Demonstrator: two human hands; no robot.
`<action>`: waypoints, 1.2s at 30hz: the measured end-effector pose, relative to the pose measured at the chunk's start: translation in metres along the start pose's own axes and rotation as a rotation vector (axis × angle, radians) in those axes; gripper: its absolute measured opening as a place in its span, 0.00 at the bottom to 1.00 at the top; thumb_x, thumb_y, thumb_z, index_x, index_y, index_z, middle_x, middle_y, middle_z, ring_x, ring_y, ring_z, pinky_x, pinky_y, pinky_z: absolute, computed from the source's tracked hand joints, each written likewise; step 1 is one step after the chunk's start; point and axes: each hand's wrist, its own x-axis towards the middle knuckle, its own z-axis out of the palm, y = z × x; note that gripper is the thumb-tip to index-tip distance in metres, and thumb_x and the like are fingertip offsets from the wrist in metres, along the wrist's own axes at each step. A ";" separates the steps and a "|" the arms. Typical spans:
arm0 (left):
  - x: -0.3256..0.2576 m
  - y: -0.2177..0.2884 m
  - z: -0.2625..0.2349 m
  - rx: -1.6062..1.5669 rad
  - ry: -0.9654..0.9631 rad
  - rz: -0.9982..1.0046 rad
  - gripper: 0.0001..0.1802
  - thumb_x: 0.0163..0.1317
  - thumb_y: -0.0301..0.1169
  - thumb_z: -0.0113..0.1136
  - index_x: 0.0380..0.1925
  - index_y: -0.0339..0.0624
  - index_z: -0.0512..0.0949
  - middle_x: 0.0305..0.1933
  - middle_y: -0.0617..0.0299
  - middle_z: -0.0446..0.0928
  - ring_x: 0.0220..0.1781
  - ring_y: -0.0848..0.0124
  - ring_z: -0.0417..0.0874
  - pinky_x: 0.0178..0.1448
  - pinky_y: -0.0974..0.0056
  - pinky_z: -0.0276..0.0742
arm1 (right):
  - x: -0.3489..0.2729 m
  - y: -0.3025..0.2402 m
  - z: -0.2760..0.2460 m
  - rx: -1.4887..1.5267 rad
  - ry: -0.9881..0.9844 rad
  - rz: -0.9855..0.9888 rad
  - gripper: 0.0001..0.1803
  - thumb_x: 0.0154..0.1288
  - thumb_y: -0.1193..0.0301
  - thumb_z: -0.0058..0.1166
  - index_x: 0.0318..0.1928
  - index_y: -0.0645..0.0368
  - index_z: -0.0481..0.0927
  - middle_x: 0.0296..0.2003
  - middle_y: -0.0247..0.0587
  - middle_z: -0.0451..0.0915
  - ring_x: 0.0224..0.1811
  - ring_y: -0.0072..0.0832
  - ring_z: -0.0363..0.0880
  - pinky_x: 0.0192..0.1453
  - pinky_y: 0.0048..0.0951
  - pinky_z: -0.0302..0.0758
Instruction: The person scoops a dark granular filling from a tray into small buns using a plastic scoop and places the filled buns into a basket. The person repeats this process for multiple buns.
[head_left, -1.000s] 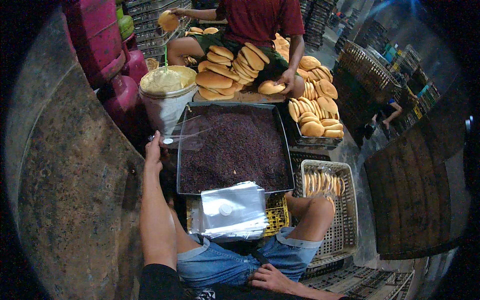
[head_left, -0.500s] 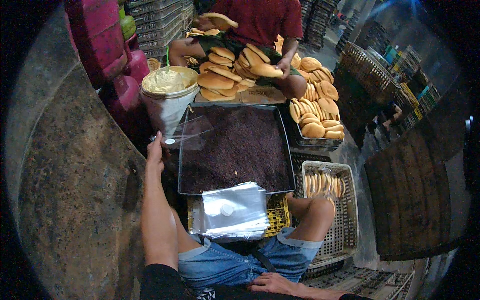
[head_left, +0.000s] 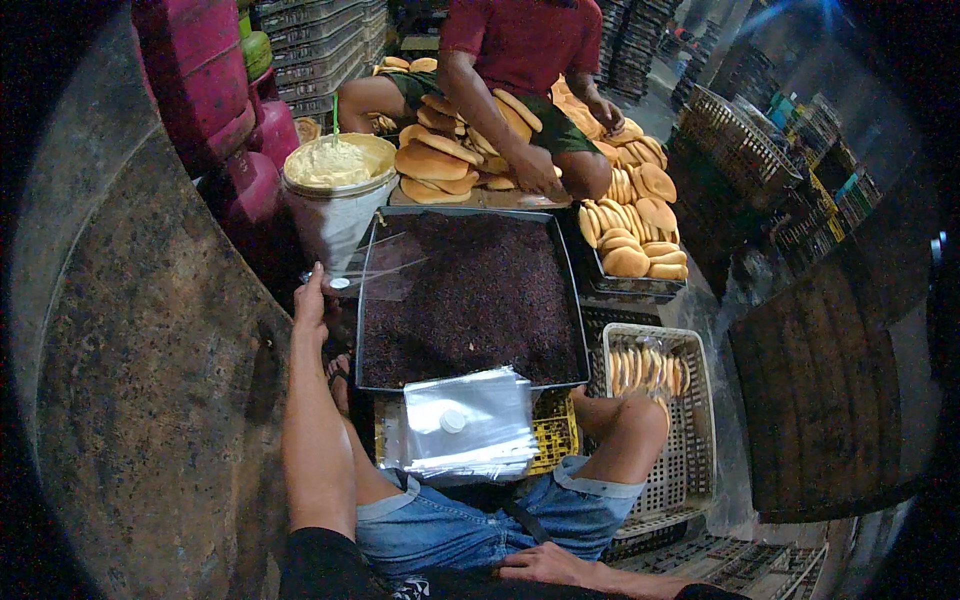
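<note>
My left hand [head_left: 312, 303] is closed on clear plastic bags [head_left: 392, 272], which reach over the left rim of a square metal tray [head_left: 584, 345]. Dark brown granules [head_left: 470, 290] fill that tray. Down at my lap, my right hand [head_left: 545, 564] lies flat on my shorts with nothing in it. Between my knees, a stack of clear plastic bags [head_left: 480, 440] overlaps the tray's near edge, a small round white piece [head_left: 453, 421] on top. Left of the tray stands a white bucket [head_left: 330, 215] of pale cream [head_left: 338, 163] with a green stick in it.
Across from me a person in a red shirt [head_left: 530, 50] sits among round buns [head_left: 432, 160]. More buns [head_left: 630, 235] fill a tray at the right. A plastic crate [head_left: 690, 440] by my right knee holds bagged buns [head_left: 640, 368]. Pink gas cylinders [head_left: 195, 80] stand far left.
The person across has put down the buns, moving one hand down to the board and the other over the buns at the right. My hands have stayed in place.
</note>
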 end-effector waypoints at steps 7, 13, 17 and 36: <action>0.000 0.000 0.001 -0.024 0.000 -0.003 0.26 0.66 0.57 0.58 0.20 0.50 0.74 0.21 0.67 0.73 0.22 0.73 0.73 0.26 0.65 0.67 | 0.002 0.002 -0.002 -0.009 0.026 -0.012 0.25 0.62 0.75 0.47 0.62 0.48 0.71 0.59 0.43 0.77 0.50 0.41 0.84 0.46 0.36 0.85; -0.007 0.003 0.009 -0.054 0.001 0.023 0.24 0.66 0.55 0.59 0.20 0.50 0.74 0.21 0.67 0.73 0.22 0.72 0.73 0.27 0.65 0.68 | 0.000 0.011 0.008 0.012 0.081 -0.029 0.24 0.63 0.75 0.46 0.61 0.48 0.71 0.58 0.41 0.78 0.50 0.41 0.84 0.46 0.36 0.85; -0.001 -0.001 0.009 -0.046 0.004 -0.003 0.25 0.66 0.56 0.58 0.21 0.50 0.75 0.22 0.67 0.73 0.23 0.73 0.74 0.28 0.66 0.68 | 0.001 0.014 0.014 0.008 0.124 -0.048 0.23 0.63 0.74 0.46 0.60 0.49 0.72 0.57 0.40 0.78 0.50 0.41 0.84 0.46 0.36 0.85; 0.015 -0.008 -0.003 0.009 0.035 0.005 0.27 0.66 0.58 0.58 0.19 0.49 0.74 0.20 0.67 0.72 0.21 0.72 0.71 0.26 0.64 0.65 | 0.004 0.020 0.034 0.051 -0.052 0.000 0.28 0.66 0.70 0.46 0.67 0.42 0.68 0.67 0.38 0.71 0.52 0.44 0.83 0.51 0.42 0.84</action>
